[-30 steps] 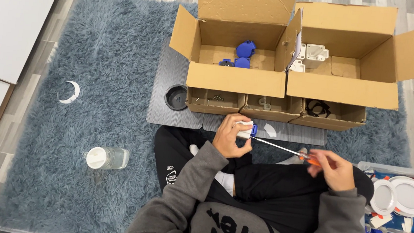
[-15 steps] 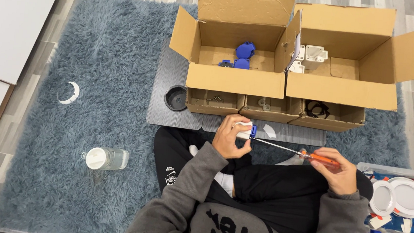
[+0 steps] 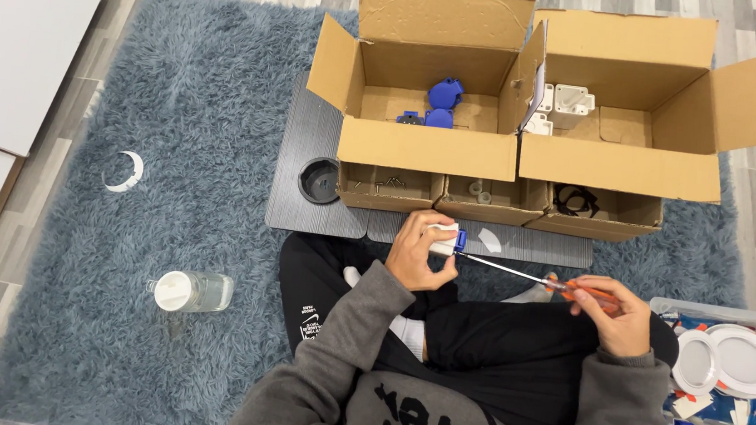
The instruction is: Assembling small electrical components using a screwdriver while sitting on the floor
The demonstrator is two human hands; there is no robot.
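Sitting cross-legged on a shaggy blue-grey rug, facing a dark lap tray and two open cardboard boxes. Clasping a small white-and-blue part in the left hand, fingers curled shut around it, just above the knee and close to the tray's near edge. Pinching the orange handle of a screwdriver in the right hand, fingers wrapped closed on the grip. Running the thin shaft up and to the left, long axis slanting from the right hand across the lap to the blue end of the part, tip appearing to meet it, though too small to tell if seated. Lying nearer the left hand, then, with the right hand well apart at the far end of the tool. Resting on the rug to the left, a capped clear jar on its side; sitting at the right edge, a bin of white round fittings.
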